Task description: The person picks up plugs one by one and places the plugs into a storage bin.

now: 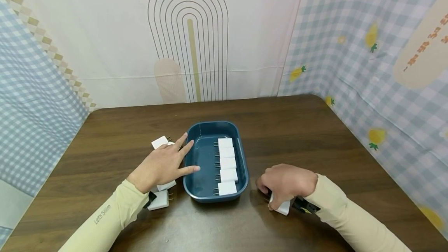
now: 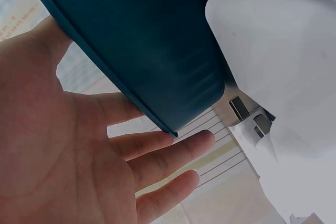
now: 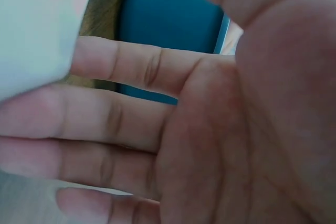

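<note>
A blue rectangular tray (image 1: 193, 178) holds several white plug chargers (image 1: 227, 163) in a column along its right side, pins pointing left. My left hand (image 1: 164, 165) is spread at the tray's left edge, fingers straight; in the left wrist view, the thumb and fingers are beside the rim (image 2: 100, 69). To the right of the tray, my right hand (image 1: 288, 182) grips a white charger (image 1: 282, 207) low at the table. Fingertips meet the white block (image 3: 37, 30) in the right wrist view; its pins are mostly hidden.
More white chargers lie left of the tray, one (image 1: 160, 142) beyond my left hand and another (image 1: 160, 200) by the wrist, partly covered. The brown wooden table (image 1: 280, 127) ends at a patterned cloth (image 1: 245, 34) behind and on both sides.
</note>
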A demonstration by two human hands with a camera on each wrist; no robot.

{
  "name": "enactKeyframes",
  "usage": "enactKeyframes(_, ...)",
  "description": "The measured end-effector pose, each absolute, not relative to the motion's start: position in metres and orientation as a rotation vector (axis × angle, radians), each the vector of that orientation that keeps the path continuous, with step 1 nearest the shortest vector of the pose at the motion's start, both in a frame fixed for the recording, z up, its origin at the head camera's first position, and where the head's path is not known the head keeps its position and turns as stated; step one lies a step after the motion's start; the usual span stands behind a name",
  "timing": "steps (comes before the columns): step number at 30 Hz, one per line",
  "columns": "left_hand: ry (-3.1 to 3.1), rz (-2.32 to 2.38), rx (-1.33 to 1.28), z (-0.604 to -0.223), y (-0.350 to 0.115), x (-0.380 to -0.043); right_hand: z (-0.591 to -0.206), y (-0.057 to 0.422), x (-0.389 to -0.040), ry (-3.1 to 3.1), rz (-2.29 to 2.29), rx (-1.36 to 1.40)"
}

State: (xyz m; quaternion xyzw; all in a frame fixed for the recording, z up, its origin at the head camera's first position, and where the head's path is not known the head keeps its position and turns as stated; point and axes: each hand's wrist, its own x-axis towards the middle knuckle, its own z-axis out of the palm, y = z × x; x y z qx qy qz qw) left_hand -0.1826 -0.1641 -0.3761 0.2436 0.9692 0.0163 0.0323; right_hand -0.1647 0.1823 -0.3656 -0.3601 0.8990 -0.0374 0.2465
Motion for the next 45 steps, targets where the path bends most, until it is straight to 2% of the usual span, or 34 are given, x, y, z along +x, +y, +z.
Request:
enactKeyframes(25, 2.975, 0.044, 0.730, -0.375, -0.164, -0.182, -0.364, 0.188, -0.180, 2.527, -0.272, -1.126)
enactKeyframes(45, 2.984, 0.062, 0.722, -0.376, -0.164, -0.181, -0.363, 0.187, -0.194, 2.692, -0.147, -1.187)
